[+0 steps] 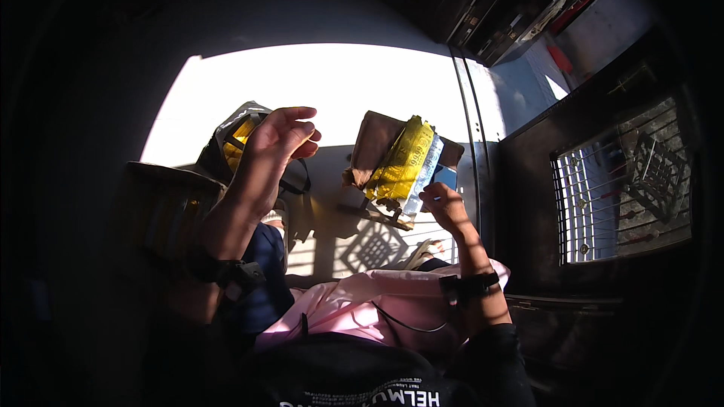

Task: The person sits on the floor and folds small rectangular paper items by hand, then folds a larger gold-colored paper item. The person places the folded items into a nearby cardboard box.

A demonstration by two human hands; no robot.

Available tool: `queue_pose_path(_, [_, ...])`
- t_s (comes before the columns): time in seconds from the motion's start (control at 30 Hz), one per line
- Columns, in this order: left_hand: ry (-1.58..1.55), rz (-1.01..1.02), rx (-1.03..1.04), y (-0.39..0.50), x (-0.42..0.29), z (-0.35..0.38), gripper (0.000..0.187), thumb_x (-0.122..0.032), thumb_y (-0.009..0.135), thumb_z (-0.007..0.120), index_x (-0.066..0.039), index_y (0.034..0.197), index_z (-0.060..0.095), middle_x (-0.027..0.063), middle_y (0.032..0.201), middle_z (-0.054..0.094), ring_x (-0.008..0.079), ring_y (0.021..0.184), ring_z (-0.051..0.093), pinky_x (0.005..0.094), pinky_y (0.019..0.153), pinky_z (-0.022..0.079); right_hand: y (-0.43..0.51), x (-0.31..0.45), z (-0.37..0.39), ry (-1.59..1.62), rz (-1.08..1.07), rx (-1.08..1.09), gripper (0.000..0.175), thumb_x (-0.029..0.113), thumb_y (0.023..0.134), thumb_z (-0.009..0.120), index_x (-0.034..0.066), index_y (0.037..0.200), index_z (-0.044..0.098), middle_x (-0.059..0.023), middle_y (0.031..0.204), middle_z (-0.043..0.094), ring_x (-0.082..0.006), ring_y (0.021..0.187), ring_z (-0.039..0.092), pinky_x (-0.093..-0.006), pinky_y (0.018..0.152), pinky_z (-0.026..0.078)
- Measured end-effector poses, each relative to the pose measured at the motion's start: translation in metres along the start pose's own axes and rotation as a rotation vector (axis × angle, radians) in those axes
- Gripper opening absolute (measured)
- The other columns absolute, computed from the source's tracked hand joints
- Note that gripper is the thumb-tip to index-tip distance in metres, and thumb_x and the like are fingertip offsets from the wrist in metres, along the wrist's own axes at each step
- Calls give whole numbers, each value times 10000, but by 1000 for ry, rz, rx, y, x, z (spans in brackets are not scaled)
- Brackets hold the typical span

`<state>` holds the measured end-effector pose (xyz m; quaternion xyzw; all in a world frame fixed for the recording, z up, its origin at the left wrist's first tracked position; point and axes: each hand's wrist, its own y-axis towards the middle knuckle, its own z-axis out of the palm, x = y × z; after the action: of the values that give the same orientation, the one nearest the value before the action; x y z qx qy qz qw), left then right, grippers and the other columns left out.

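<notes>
My left hand [288,133] is raised with its fingers loosely bent and apart; nothing shows in it. Beside its wrist is a dark bag [212,150] with yellow contents [235,150]. My right hand [445,206] is curled at the near right edge of a low brown seat or stand [376,138]. A tiny pale spot shows at its fingertips, too small to identify. On the brown surface lie yellow printed sheets or packets [404,161], tilted, with a silvery-blue printed strip [425,172] along their right side. A dark blue flat object [445,176] lies just beyond my right hand.
A round-topped container or stool [175,175] stands in shadow at left. A dark door with a metal grille [577,209] rises at right. A floor track [472,107] runs beside the brown stand. Pink cloth [362,299] covers my lap.
</notes>
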<state>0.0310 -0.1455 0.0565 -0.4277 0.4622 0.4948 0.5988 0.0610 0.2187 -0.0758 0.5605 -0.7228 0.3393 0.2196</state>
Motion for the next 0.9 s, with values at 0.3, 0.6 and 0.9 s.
queue_pose_path(0.3, [22,-239,336,59,93,73,320,-167,982,624,-4,1254,581,45,979,633,99,831,583,254,710,504,0,-34,55,-908,-513,-100,464,328,798,741,44,1149,632,-136,1170,603,-283,966,611,-396,765,509])
queue_pose_path(0.6, [202,-113,211,76,123,69,284,-202,915,706,-20,1129,668,69,933,729,135,855,663,303,758,530,7,-20,58,-933,-733,-209,74,101,829,589,52,854,638,-100,868,649,-251,841,635,-380,751,492])
queue_pose_path(0.9, [295,-91,233,68,101,57,294,-182,953,680,-11,1190,644,41,965,663,102,869,579,272,758,498,-11,37,-3,-824,-786,-266,172,118,860,633,59,1015,678,-92,1114,713,-251,1093,650,-402,989,473])
